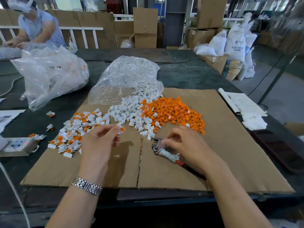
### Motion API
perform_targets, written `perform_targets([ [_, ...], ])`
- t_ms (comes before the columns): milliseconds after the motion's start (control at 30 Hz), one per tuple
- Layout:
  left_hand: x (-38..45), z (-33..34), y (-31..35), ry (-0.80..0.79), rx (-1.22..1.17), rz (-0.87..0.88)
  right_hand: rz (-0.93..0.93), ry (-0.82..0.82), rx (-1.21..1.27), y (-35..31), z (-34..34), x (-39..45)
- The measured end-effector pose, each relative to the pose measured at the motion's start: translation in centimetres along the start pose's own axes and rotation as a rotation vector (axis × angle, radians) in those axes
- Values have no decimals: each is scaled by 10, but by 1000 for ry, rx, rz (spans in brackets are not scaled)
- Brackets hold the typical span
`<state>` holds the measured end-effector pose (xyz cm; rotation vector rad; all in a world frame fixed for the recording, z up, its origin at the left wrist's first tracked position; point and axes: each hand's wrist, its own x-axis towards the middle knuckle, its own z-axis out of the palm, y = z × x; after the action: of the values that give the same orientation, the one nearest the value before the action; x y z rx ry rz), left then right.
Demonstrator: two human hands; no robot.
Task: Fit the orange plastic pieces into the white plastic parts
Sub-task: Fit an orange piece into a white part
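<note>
My left hand [98, 142] pinches a white part with an orange piece in it [120, 129] just above the cardboard sheet [230, 153]. My right hand [185, 145] rests on a pair of pliers [162, 150] with a taped handle, fingers curled over its head. A heap of loose orange pieces [174, 112] lies at centre right. Beside it lies a heap of loose white parts [131, 112], spilling from a clear bag [125, 79]. Joined orange-and-white parts [75, 132] are scattered on the left.
A second clear bag [49, 76] sits at back left. A power strip [18, 145] lies at the left edge, papers [241, 102] and white tissue [254, 122] at the right. Another person [36, 28] works at the far left. Cardboard boxes and sacks stand behind the table.
</note>
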<state>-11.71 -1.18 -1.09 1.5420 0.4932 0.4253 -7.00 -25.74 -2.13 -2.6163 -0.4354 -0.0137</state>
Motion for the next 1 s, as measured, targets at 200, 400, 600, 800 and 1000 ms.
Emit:
perform_targets([
  [200, 47, -24, 0, 263, 523, 216, -42, 88, 26, -10, 10, 42],
  [400, 34, 10, -5, -175, 693, 471, -46, 23, -46, -21, 28, 66],
  [600, 31, 50, -17, -422, 1012, 549, -7, 83, -43, -20, 28, 61],
  [800, 30, 53, -17, -404, 1046, 582, 46, 173, 101, -15, 20, 45],
  [1000, 14, 28, 1, -406, 386, 229, 142, 247, 555, -27, 9, 34],
])
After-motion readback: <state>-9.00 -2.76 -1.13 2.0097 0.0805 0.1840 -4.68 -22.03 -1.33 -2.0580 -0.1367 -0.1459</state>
